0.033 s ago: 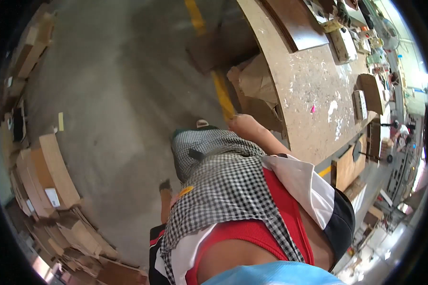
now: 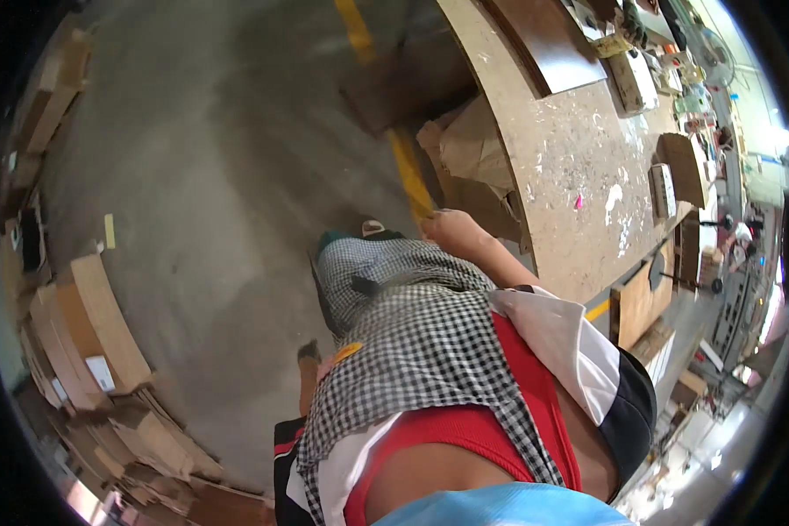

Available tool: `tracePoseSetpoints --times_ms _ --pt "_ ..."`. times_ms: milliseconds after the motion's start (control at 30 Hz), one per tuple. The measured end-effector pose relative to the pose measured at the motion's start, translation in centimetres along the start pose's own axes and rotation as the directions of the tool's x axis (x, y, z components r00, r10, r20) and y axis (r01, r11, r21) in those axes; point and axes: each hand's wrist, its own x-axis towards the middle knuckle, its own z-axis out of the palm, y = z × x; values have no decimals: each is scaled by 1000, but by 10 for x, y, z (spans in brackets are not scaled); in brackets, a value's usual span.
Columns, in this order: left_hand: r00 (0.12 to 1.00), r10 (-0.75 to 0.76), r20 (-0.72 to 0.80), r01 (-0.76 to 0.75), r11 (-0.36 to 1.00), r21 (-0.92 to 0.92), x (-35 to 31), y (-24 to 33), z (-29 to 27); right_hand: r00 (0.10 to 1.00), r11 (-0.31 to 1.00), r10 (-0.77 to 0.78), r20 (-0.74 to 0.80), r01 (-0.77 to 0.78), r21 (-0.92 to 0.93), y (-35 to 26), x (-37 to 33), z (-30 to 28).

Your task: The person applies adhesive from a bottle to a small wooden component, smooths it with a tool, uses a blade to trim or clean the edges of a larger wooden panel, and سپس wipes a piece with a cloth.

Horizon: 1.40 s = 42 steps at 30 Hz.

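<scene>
My right hand (image 2: 451,230) hangs loosely curled and empty beside my checked apron (image 2: 412,324), near the paint-flecked workbench (image 2: 570,167) edge, nothing shifted since the earlier glimpse; my left hand is out of view.

Open concrete floor (image 2: 210,175) leftward; workbench (image 2: 570,193) and cardboard (image 2: 473,158) crowding right hand (image 2: 451,230).

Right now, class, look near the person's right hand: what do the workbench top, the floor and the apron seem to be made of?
Workbench top: probably wood board, matt tan, flecked with white paint. Floor: looks like bare concrete, grey, smooth, with a yellow painted line. Apron: woven cloth, black-and-white check, creased. The right hand hangs beside the bench edge, seemingly holding nothing.
</scene>
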Motion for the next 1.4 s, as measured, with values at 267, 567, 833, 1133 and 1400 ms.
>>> tracePoseSetpoints --times_ms 267,567,833,1133,1400 --pt "963 -61 264 -45 925 378 187 1 -75 810 793 514 282 -574 203 48 71 10" --pt "825 432 -364 -523 342 -781 273 332 -233 761 682 517 391 -643 349 94 118 91" --pt "926 13 377 347 367 -863 210 384 -68 632 406 698 336 -736 541 338 281 138" --pt "903 241 355 413 -262 -872 231 360 45 -53 361 897 -439 -487 795 779 257 209" --pt "918 31 395 309 570 -761 250 410 25 32 -155 984 174 628 762 822 259 223"
